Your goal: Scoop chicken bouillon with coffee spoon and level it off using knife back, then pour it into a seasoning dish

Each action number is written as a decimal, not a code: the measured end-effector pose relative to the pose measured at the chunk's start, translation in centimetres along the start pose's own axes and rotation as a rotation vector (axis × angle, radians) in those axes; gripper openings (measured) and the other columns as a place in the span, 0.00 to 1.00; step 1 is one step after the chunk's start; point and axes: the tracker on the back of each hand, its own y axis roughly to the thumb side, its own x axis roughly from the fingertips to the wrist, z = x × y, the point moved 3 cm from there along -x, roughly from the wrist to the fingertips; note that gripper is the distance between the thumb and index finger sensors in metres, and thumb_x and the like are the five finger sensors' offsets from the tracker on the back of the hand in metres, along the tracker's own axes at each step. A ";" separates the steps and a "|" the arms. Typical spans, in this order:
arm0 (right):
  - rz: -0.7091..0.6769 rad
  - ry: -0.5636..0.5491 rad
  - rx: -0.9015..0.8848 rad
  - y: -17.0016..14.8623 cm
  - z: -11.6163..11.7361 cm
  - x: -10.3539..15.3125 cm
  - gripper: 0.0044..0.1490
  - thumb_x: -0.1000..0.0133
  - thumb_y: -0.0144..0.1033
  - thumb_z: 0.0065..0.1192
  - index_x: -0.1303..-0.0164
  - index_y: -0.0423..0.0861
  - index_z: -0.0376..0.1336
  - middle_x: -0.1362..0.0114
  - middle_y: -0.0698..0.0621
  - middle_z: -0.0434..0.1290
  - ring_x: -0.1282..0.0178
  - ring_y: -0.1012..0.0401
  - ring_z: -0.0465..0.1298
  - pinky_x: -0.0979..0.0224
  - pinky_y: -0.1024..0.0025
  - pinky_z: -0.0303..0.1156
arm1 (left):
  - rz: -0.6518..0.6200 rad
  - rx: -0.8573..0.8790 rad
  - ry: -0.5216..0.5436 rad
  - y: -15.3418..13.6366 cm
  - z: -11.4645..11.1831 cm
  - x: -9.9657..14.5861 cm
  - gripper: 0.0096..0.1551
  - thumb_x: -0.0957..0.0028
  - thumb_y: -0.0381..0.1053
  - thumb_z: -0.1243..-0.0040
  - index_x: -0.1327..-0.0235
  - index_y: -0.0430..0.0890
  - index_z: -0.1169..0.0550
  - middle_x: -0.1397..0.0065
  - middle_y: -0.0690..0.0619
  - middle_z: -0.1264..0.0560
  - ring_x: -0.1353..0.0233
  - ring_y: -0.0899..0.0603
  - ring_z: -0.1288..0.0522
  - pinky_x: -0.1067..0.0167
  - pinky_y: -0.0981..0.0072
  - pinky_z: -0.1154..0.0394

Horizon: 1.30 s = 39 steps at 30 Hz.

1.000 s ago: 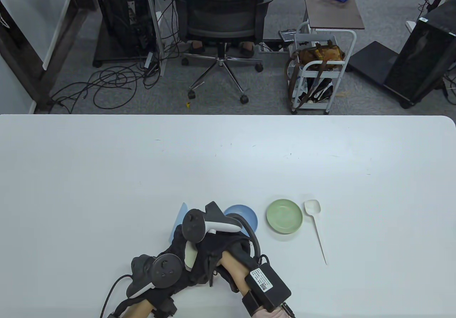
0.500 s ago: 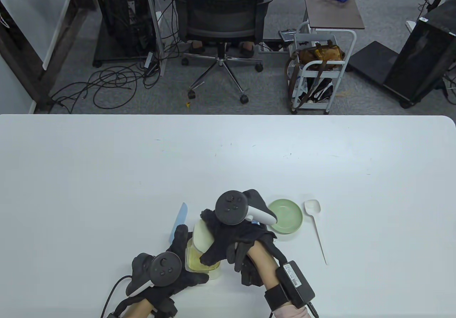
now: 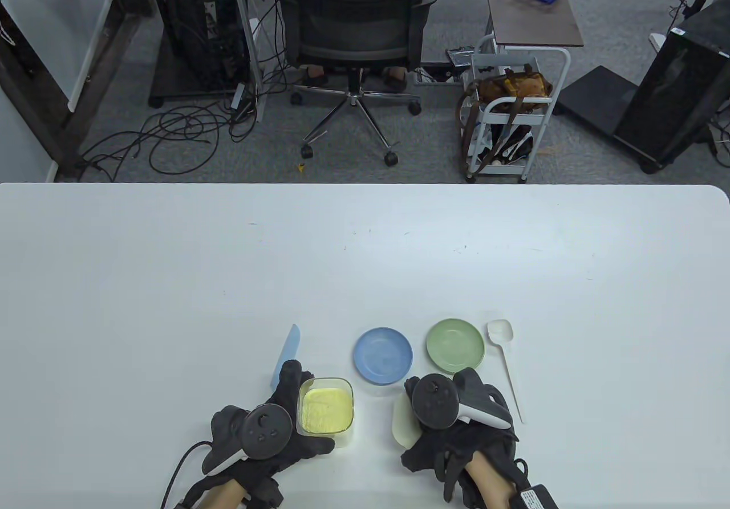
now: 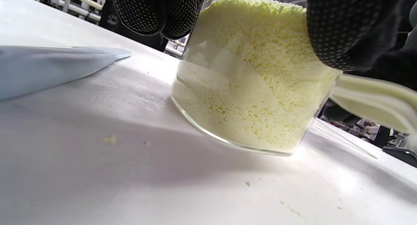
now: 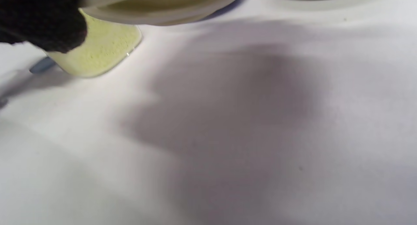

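My left grip (image 3: 268, 432) has its fingers wrapped round the clear bouillon jar (image 3: 325, 412), thumb one side, fingers the other, pinning it to the table (image 3: 171, 281) so it can't skate off once scooping starts. The left wrist view shows the black fingertips (image 4: 329, 32) pressed on the glass and the yellow bouillon (image 4: 257, 71) heaped nearly to the rim.

My right grip (image 3: 456, 423) is curled round the cream lid (image 3: 401, 422), holding it just off to the jar's right. I can't quite tell whether it's touching the table yet; in the right wrist view it looks like it's hovering just above. Parking it there makes sense to me: out of the scoop path but close by for recapping.

Going outward: the blue knife (image 3: 287, 354) lies just beyond my left fingertips, angled away, handy for the left side to grab when levelling comes. The blue dish (image 3: 382, 355) and green dish (image 3: 455, 345) sit side by side past the jar, not touching. The white coffee spoon (image 3: 505, 361) lies just right of the green dish, bowl pointing away, handle toward me, right next to my right grip.

So my guess: jar's open, nothing's scooped yet. Next is dropping the lid and going for that spoon.
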 end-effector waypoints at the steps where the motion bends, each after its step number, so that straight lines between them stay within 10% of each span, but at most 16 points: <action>1: -0.001 0.005 0.003 -0.1 0.6 -0.3 0.73 0.57 0.56 0.74 0.30 0.36 0.29 0.25 0.31 0.33 0.26 0.31 0.44 0.26 0.26 0.42 | 0.001 -0.001 0.000 0.0 0.0 0.0 0.85 0.71 0.70 0.26 0.29 0.34 0.68 0.22 0.42 0.40 0.22 0.40 0.30 0.31 0.55 0.30; 12: 0.015 0.049 0.029 -1.4 3.8 -1.3 0.72 0.55 0.55 0.71 0.31 0.42 0.24 0.23 0.38 0.26 0.23 0.38 0.29 0.23 0.33 0.28 | 0.001 0.002 -0.003 0.0 -0.1 0.0 0.85 0.71 0.70 0.27 0.29 0.34 0.68 0.22 0.42 0.40 0.22 0.40 0.31 0.31 0.55 0.30; 21: -0.069 -0.050 -0.071 -1.7 1.4 1.2 0.76 0.58 0.55 0.75 0.34 0.48 0.20 0.24 0.39 0.19 0.21 0.39 0.28 0.23 0.31 0.28 | 0.000 0.001 -0.006 0.0 -0.1 0.0 0.85 0.70 0.70 0.27 0.29 0.34 0.68 0.22 0.42 0.40 0.22 0.40 0.31 0.31 0.55 0.30; 28: 0.143 -0.521 -0.298 -7.6 -5.2 5.4 0.72 0.55 0.46 0.74 0.37 0.53 0.19 0.23 0.40 0.27 0.22 0.40 0.43 0.21 0.33 0.35 | 0.001 -0.002 -0.012 0.0 -0.1 0.0 0.85 0.70 0.70 0.27 0.29 0.34 0.68 0.22 0.42 0.41 0.22 0.40 0.31 0.31 0.54 0.30; 39: 0.711 -0.502 -0.322 -16.8 -1.8 5.8 0.55 0.52 0.48 0.67 0.29 0.41 0.39 0.29 0.35 0.51 0.42 0.50 0.66 0.35 0.44 0.59 | 0.001 0.002 -0.017 0.0 -0.1 0.0 0.84 0.70 0.70 0.27 0.29 0.35 0.68 0.21 0.42 0.41 0.22 0.40 0.31 0.30 0.55 0.30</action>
